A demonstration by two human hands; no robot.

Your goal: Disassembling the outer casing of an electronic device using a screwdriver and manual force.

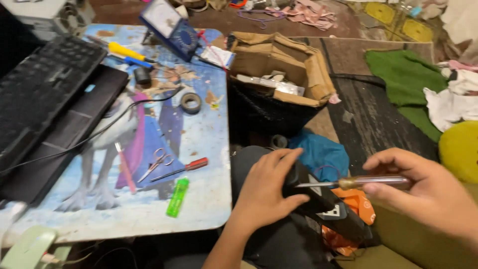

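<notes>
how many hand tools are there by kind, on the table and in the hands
Screwdrivers: 3, a clear-handled one in the right hand, a red-handled one and a yellow-handled one on the table
Scissors: 1
Tape rolls: 1
Total: 5
The left hand rests on a black device.

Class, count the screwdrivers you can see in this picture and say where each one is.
3: one with a yellow handle at the table's far edge, one with a red handle beside the scissors, one with a clear handle in the right hand. Others may be hidden.
</notes>
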